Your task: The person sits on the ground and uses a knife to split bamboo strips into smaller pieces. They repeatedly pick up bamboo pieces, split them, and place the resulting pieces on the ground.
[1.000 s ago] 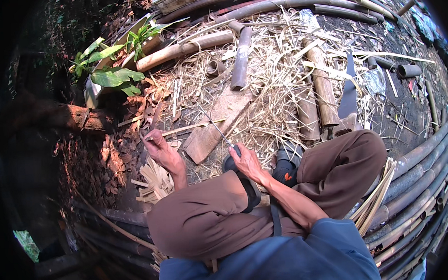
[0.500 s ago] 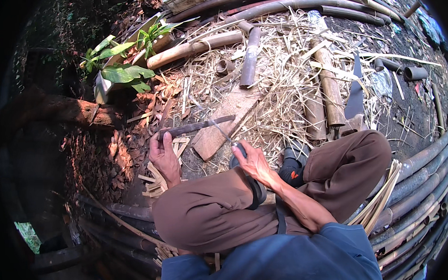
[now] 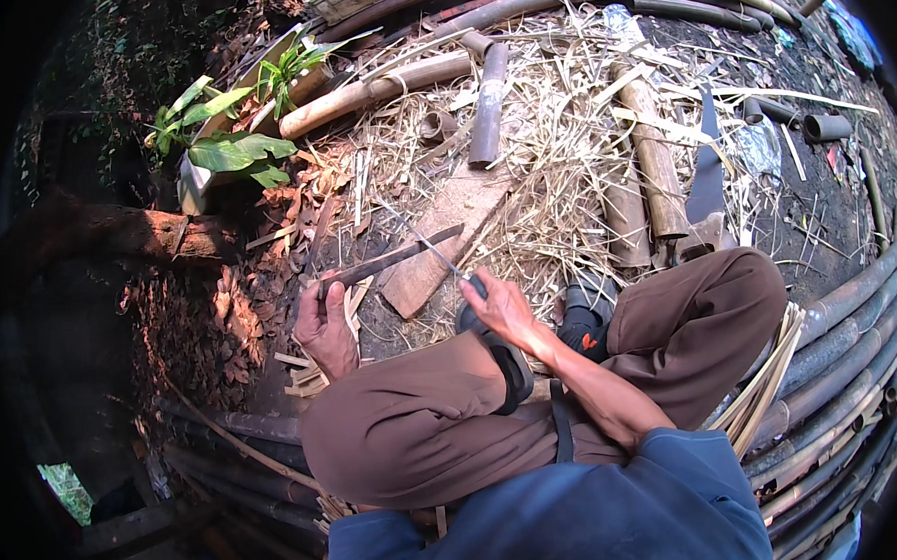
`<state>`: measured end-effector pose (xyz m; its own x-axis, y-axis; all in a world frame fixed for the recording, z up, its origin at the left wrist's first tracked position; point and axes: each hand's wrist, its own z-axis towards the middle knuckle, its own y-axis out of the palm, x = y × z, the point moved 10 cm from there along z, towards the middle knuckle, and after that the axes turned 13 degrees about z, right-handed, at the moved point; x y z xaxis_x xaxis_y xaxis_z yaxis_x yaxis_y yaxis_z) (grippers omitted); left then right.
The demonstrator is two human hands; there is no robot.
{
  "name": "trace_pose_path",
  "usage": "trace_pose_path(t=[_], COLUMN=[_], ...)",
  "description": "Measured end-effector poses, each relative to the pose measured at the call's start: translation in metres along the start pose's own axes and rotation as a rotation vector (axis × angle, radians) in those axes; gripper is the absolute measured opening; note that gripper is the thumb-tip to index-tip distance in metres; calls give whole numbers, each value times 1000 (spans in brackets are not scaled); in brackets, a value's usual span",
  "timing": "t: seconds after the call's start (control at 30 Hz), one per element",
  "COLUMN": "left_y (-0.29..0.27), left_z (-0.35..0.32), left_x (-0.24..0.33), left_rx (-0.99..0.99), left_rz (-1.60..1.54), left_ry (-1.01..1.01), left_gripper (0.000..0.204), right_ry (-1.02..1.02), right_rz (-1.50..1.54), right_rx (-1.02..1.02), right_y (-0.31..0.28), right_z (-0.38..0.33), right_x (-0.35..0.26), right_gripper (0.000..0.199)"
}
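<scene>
My left hand is closed around one end of a dark bamboo strip, which slants up to the right and shows a pale edge along its upper side. In my right hand is the dark handle of a knife, gripped with the fingers wrapped round it. The knife's long thin blade points away to the upper left and crosses the strip. Whether the edge bites into the strip I cannot tell. Beneath both, a wooden board lies on the ground beyond my feet.
Pale shavings cover the ground ahead, with a short dark bamboo tube and a thicker tan bamboo piece on them. A saw blade rests at the right. Cut pale strips lie beside my left hand. Bamboo poles flank me.
The strip has turned in my left hand, so its pale edge now shows, and it slants more steeply. My right hand keeps the knife across it. The whole view has shifted slightly.
</scene>
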<state>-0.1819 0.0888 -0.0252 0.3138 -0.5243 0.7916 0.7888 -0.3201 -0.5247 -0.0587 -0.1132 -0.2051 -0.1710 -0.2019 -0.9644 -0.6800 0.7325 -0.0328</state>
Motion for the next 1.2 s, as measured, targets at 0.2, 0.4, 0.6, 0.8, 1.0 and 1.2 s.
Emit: trace_pose_path(t=[0.2,0.4,0.6,0.8,1.0,1.2], left_y=[-6,-10,42,122,73,60], left_z=[4,11,7,18,47,-36], left_x=[-12,-17,-21,-117,-47,-25], left_rx=[10,52,156,-68,-380,-618], left_rz=[-71,-38,-448,-296,-602,-614], left_ry=[-8,20,36,42,-297,-594], left_gripper=[20,22,41,46,38,37], right_ry=[-119,4,144,-65,-290,-750], right_rz=[-108,-284,-142,-32,-343,-568], right_rx=[29,51,173,214,124,-174], right_y=[3,-13,-49,-39,-53,7], right_z=[-10,-1,7,-1,17,-4], right_x=[-1,48,113,34,-50,-132], right_gripper=[37,42,47,42,38,24])
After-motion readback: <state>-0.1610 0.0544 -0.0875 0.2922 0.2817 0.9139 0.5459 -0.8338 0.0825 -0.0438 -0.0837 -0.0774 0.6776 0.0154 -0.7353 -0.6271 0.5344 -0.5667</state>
